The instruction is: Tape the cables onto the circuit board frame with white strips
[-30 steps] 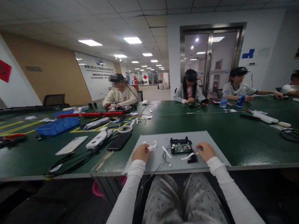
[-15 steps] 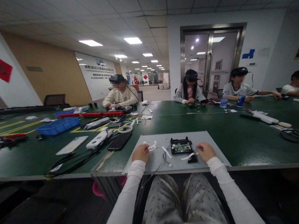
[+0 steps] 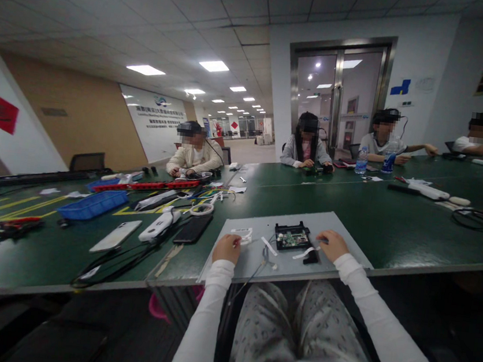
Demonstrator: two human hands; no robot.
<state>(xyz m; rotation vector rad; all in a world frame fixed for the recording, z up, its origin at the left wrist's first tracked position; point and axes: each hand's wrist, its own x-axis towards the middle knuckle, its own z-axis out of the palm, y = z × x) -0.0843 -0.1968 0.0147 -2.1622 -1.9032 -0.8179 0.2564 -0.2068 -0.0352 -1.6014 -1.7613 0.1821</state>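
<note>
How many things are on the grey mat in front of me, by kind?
White strips: 2
White packet: 1, at the left hand
Open black case with a circuit board: 1
Small black block: 1, beside the right hand
Thin cable: 1
Total: 6 on the grey mat

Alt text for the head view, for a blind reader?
Both hands rest on a grey mat at the edge of a green table: left hand by a white label, right hand beside an open circuit board. Other people sit opposite.
</note>
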